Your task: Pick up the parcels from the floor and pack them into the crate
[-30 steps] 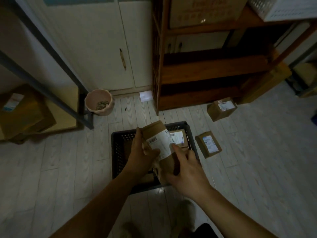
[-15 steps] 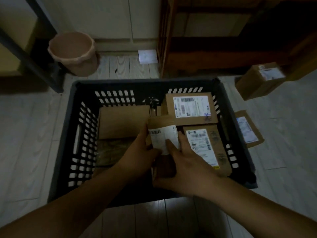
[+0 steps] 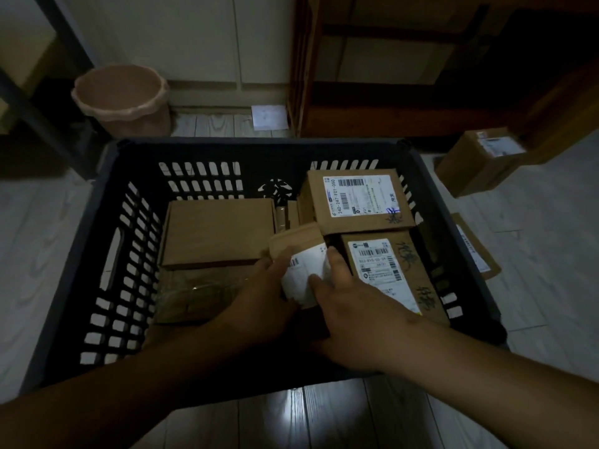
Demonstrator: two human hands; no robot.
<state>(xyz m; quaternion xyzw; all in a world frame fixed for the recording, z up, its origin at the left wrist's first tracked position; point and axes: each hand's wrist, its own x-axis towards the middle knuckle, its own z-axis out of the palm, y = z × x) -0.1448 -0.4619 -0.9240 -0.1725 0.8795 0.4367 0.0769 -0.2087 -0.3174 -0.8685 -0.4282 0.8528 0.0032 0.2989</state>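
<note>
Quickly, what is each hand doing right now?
Left hand: holds the small parcel.
Right hand: holds the same parcel, inside the crate.

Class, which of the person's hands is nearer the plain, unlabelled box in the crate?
Left. The left hand lies just at the plain box's near edge; the right hand sits farther right, across the held parcel.

crate (image 3: 259, 145): 1 | parcels in crate (image 3: 217, 234): 5 | parcels on floor (image 3: 479, 163): 2 | bin (image 3: 120, 95): 1
</note>
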